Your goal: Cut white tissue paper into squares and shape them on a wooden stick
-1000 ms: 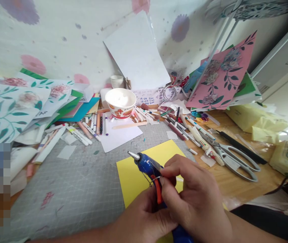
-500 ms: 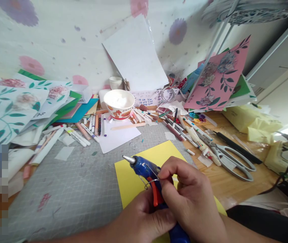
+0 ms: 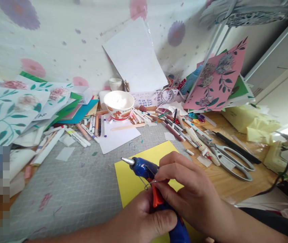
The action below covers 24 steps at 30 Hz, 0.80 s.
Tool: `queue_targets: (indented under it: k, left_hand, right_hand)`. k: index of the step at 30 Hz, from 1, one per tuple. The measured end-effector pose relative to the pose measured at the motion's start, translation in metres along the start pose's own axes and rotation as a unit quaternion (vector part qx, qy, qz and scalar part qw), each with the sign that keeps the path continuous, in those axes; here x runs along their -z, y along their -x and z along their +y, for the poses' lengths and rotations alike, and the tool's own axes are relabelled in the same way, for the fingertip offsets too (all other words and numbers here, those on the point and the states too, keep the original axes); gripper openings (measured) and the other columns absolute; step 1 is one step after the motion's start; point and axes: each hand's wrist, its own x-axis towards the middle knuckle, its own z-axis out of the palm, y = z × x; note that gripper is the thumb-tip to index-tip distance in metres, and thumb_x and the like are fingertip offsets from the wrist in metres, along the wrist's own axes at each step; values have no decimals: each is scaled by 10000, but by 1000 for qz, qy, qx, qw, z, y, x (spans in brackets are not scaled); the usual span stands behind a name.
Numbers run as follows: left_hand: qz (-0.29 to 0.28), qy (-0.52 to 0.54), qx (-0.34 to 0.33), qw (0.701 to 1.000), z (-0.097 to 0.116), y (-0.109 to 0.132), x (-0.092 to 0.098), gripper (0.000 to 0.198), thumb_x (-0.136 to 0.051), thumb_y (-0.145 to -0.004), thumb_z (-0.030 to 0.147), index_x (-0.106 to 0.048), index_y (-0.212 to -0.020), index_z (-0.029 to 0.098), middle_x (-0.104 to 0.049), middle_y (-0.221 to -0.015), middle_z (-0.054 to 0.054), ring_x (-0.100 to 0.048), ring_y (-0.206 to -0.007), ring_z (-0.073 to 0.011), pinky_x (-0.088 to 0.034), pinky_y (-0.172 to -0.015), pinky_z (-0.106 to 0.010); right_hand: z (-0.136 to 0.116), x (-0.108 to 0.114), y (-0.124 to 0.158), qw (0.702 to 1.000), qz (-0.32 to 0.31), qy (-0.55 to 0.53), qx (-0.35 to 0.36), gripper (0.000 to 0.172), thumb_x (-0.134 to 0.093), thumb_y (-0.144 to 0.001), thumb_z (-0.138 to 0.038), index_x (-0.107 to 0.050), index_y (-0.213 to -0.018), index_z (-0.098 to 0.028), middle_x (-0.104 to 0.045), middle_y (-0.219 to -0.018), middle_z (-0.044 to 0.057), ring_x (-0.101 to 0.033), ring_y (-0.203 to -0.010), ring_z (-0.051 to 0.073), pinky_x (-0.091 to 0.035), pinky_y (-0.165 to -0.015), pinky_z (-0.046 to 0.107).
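A blue hot glue gun with a silver nozzle and an orange trigger is tilted, its nozzle pointing up and left over a sheet of yellow paper. My left hand is wrapped round its handle, thumb across the front below the trigger. At the barrel, my right hand has thumb and fingertips closed on the thin wire stand fixed to the gun. The gun's rear end is hidden behind my right hand.
A grey cutting mat covers the wooden table. A paper bowl stands at the back among scattered markers. Large scissors lie to the right, near a black cable. Flower pictures lean at the left, with a pink one at right.
My right hand has shifted its grip along the wire stand, its fingers less curled and the wrist lower right. My left hand and the glue gun have barely moved.
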Motion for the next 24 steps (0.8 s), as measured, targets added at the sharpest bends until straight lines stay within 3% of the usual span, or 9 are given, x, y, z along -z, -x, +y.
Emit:
queue_targets:
  k: [9, 18, 24]
  left_hand:
    - [-45, -12, -10, 999, 0, -1, 3, 366, -660, -766, 492, -628, -916, 159, -525, -860, -33, -487, -886, -228, -370, -866, -398]
    - [-90, 3, -40, 995, 4, -2, 0, 409, -624, -811, 468, -626, -1099, 176, -563, -955, -56, -504, -981, -246, -346, -933, -410]
    - [-47, 15, -19, 999, 2, 2, -4, 400, -659, -772, 487, -662, -1008, 164, -551, -845, -30, -502, -866, -205, -373, -839, -330]
  right_hand:
    - [-7, 1, -6, 1000, 12, 12, 22, 248, -525, -723, 53, -582, -710, -188, -591, -685, 12, -594, -603, 123, -477, -521, 213]
    - [-1, 4, -1, 997, 25, 19, 74, 203, -560, -756, 25, -618, -727, -167, -644, -713, 52, -621, -596, 131, -478, -496, 205]
    - [5, 7, 1, 989, 23, 50, 135, 162, -581, -770, -13, -617, -759, -171, -648, -692, 49, -629, -625, 161, -465, -531, 252]
